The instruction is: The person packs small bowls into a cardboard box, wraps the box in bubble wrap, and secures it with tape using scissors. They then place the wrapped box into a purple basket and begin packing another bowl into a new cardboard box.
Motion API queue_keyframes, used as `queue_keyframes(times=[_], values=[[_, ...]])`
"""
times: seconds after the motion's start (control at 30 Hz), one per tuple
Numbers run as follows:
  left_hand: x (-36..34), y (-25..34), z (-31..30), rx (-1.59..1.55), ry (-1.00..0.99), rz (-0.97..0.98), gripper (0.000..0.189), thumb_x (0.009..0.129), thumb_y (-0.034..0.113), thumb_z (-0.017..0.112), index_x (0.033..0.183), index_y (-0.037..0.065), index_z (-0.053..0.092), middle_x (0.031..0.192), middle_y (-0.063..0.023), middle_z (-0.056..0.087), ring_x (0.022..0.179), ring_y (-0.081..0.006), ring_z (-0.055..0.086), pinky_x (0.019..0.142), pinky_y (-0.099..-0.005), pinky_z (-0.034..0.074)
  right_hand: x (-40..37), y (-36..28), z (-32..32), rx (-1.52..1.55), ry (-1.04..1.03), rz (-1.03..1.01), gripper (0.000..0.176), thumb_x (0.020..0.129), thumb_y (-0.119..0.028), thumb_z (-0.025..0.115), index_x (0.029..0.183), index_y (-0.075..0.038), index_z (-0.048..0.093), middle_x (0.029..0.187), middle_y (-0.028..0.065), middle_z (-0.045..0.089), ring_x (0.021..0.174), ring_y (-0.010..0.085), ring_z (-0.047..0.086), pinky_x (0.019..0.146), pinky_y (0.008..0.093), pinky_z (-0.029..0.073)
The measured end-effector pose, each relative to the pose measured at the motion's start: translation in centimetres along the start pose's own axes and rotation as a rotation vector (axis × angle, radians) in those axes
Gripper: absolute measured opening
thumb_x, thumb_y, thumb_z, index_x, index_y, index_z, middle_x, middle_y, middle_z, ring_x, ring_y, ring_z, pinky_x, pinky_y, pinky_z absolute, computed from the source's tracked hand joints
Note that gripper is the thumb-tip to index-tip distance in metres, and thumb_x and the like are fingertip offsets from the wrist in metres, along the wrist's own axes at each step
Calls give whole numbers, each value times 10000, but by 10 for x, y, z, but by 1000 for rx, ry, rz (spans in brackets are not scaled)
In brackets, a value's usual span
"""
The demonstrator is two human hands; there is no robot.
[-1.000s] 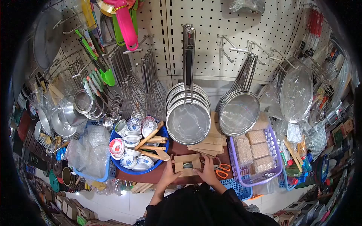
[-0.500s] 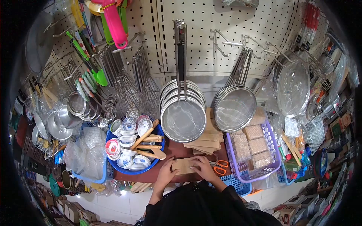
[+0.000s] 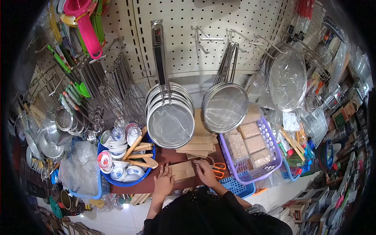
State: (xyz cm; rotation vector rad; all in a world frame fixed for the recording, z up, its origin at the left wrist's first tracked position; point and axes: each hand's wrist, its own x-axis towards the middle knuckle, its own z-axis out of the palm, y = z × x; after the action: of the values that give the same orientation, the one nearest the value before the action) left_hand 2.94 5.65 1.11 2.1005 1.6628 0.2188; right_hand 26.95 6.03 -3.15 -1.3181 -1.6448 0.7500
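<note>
A flat brown cardboard piece (image 3: 183, 171) lies on the dark red tabletop in front of me. My left hand (image 3: 163, 180) rests on its left end, fingers stretched out and flat. At the opposite end is my right hand (image 3: 206, 172), its fingers bent together by the upper right corner; whatever they pinch is too small to make out. Orange-handled scissors (image 3: 219, 170) lie just right of that hand, beside a ring-shaped thing partly hidden behind it. More cardboard pieces (image 3: 196, 147) are stacked beyond, partly under the hanging strainers.
Left stands a blue basin (image 3: 129, 181) of small bowls and wooden-handled tools, beside a basket of bubble wrap (image 3: 84, 168). A purple basket (image 3: 254, 181) with bubble-wrapped blocks stands right, near a blue basket (image 3: 239, 189). Large strainers (image 3: 171, 125) hang from the pegboard (image 3: 176, 43).
The view has swung right, so things sit further left. My left hand has flattened onto the cardboard, and my right hand has moved to its upper right corner with fingers drawn together.
</note>
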Motion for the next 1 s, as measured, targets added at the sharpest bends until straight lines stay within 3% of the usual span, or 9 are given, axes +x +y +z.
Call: queue_keyframes(times=[0.07, 0.17, 0.33, 0.43, 0.53, 0.63, 0.77, 0.83, 1.0], values=[[-2, 6, -9, -61, 38, -6, 478, 956, 309, 514, 1366, 63, 504, 1527, -137, 353, 1426, -360, 287, 1035, -669, 276, -9, 16, -4, -88, 179, 17, 266, 821, -73, 623, 1082, -22, 611, 1140, 147, 577, 1095, 342, 530, 925, 426, 451], [-6, 22, -22, -131, 119, -16, 433, 940, 281, 533, 1309, 58, 559, 1494, -139, 407, 1401, -359, 336, 1026, -610, 301, -16, 22, -17, -516, 45, 54, 313, 771, -80, 649, 1079, -39, 618, 1059, 133, 590, 1039, 348, 533, 875, 433, 471], [-6, 31, -25, -217, 269, 123, 337, 919, 226, 576, 1205, 53, 621, 1373, -133, 531, 1313, -358, 443, 991, -526, 358, -20, 39, -26, -639, 20, -8, 143, 774, -151, 702, 850, -30, 691, 926, 103, 618, 907, 333, 566, 783, 440, 479], [-7, 44, -38, -339, 265, 180, 294, 911, 186, 591, 1166, 45, 631, 1297, -128, 576, 1249, -347, 499, 965, -474, 397, -10, 17, -40, -276, -200, 310, 190, 822, -176, 714, 931, -22, 696, 837, 109, 648, 765, 276, 600, 717, 382, 478], [-3, 51, -45, -481, 235, 242, 316, 891, 129, 624, 1189, 25, 606, 1255, -144, 587, 1201, -342, 532, 968, -422, 426, -1, -33, -60, 60, -206, 269, 243, 860, -212, 718, 998, -14, 691, 809, 97, 676, 684, 187, 603, 661, 320, 462], [-3, 66, -59, -574, 275, 254, 401, 882, 112, 640, 1264, 18, 558, 1278, -161, 576, 1194, -330, 544, 1012, -422, 406, 14, -87, -82, 164, -348, 235, 291, 891, -237, 703, 1066, -5, 679, 879, 67, 700, 772, 119, 611, 710, 284, 486], [-6, 78, -79, -861, 209, 253, 485, 873, 52, 638, 1338, 17, 507, 1322, -167, 557, 1187, -299, 558, 1016, -391, 411, 26, -127, -86, 318, -378, 49, 188, 874, -102, 703, 1016, 16, 668, 920, 44, 662, 838, 101, 575, 734, 240, 445], [-10, 81, -85, -1112, 195, 215, 469, 870, 14, 625, 1328, 11, 523, 1331, -161, 559, 1178, -277, 565, 998, -371, 425, 28, -143, -88, 384, -438, 125, 159, 862, -54, 702, 992, 26, 660, 972, 48, 648, 877, 97, 569, 743, 236, 442], [-21, 79, -110, -792, 542, 383, 387, 842, -92, 598, 1218, -3, 615, 1177, -169, 629, 1091, -243, 607, 927, -326, 471, 33, -163, -86, 533, -543, 34, 142, 854, -36, 703, 984, 11, 672, 1006, 65, 643, 911, 138, 589, 783, 256, 458]])
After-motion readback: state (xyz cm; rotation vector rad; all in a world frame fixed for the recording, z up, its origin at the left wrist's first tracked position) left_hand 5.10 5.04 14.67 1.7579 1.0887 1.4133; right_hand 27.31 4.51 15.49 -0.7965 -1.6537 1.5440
